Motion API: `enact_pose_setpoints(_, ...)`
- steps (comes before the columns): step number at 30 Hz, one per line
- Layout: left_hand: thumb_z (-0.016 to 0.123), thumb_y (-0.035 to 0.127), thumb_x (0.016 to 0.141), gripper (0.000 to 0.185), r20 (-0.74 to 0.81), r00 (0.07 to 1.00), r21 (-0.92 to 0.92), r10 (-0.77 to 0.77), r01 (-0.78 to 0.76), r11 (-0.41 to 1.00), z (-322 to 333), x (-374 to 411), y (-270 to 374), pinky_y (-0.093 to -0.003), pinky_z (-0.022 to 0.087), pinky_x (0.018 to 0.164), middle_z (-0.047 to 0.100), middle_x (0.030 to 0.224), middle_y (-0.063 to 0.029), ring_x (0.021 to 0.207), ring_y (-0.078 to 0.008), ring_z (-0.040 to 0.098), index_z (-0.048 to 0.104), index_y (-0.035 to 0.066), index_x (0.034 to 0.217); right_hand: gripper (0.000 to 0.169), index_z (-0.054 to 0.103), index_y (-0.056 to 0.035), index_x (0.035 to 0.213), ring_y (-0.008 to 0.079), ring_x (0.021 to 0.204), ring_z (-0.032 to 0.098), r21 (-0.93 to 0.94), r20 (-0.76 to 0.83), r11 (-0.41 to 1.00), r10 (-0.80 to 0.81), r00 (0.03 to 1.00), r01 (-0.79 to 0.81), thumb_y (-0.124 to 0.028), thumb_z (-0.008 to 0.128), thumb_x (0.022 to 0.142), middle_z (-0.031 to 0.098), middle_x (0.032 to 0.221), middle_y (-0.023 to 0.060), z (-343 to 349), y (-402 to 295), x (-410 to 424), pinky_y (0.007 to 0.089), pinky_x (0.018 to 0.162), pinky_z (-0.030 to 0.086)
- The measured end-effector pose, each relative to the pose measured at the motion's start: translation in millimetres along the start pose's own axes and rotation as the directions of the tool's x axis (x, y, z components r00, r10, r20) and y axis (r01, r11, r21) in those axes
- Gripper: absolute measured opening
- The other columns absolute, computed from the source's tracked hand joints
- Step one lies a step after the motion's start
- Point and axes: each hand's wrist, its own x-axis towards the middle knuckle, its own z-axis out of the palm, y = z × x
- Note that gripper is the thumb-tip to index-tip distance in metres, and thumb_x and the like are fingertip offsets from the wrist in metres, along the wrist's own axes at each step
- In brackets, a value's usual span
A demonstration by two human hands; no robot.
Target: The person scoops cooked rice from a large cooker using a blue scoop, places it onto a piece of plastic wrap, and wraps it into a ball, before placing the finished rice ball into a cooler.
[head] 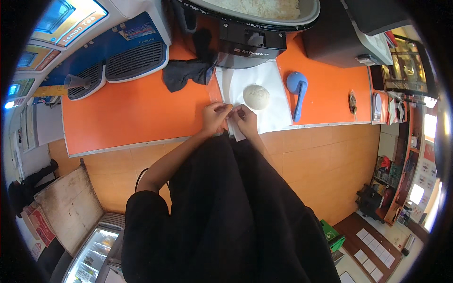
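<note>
On the orange counter, a dome-shaped mound of cooked white rice [256, 97] sits on a sheet of white wrapping paper [274, 115]. My left hand [214, 116] is at the paper's left side, thumb and fingertips pinched together. Close beside it, my right hand [246, 121] has its fingers curled over the paper's left part, just below the rice. The fingertips of both hands nearly meet. Whatever lies between them is too small and covered to make out. A blue rice scoop [296, 86] lies right of the paper, handle towards me.
Behind the paper stands a Miyako rice cooker [253, 51], open and holding rice. A dark cloth [185, 72] lies at its left. Further left is a drink dispenser [136, 60] with a clear plastic cup [76, 82] on its drip tray. A small packet [352, 102] lies far right.
</note>
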Motion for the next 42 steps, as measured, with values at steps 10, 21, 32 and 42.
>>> enact_pose_setpoints(10,0.069,0.014,0.084,0.023,0.016,0.998,-0.136,-0.060,0.062,0.989,2.9,-2.1,14.1,-0.0244,0.054,0.057,0.066,0.081,-0.0094,0.064,-0.0124,0.063,0.063,-0.007,0.092,0.009,0.060,-0.0010,0.088,0.0118,0.067,0.063,-0.072,-0.002,0.997,0.014,1.000,-0.014,-0.006,0.060,0.081,0.066,0.073,0.0063,-2.8,-4.5,-0.4,0.0268,0.064,0.049)
enact_pose_setpoints(21,0.066,0.016,0.086,0.026,-0.008,0.991,-0.080,-0.135,0.134,0.988,-0.5,2.7,8.0,-0.0263,0.056,0.062,0.066,0.086,-0.0101,0.071,-0.0163,0.066,0.063,-0.006,0.098,0.010,0.061,-0.0013,0.090,0.0107,0.066,0.062,-0.043,0.003,0.998,0.050,0.999,-0.050,-0.005,0.059,0.080,0.066,0.073,0.0056,-2.5,-9.1,0.0,0.0255,0.061,0.048)
enact_pose_setpoints(32,0.067,0.016,0.086,0.026,0.033,0.993,-0.089,-0.116,0.119,0.989,-1.5,1.8,12.4,-0.0261,0.056,0.061,0.066,0.082,-0.0105,0.070,-0.0155,0.066,0.064,-0.008,0.095,0.008,0.061,-0.0011,0.088,0.0108,0.063,0.062,-0.042,0.016,0.997,0.064,0.998,-0.064,-0.006,0.059,0.082,0.065,0.071,0.0066,-2.9,-6.0,1.7,0.0259,0.059,0.048)
enact_pose_setpoints(42,0.070,0.016,0.083,0.024,-0.043,0.998,-0.140,0.036,-0.042,0.989,1.0,13.1,22.4,-0.0237,0.053,0.061,0.066,0.081,-0.0075,0.069,-0.0114,0.063,0.064,-0.005,0.094,0.009,0.062,-0.0020,0.085,0.0090,0.060,0.057,-0.032,0.001,0.998,0.059,0.998,-0.059,-0.011,0.062,0.084,0.062,0.066,0.0037,-2.0,-5.2,1.1,0.0250,0.059,0.046)
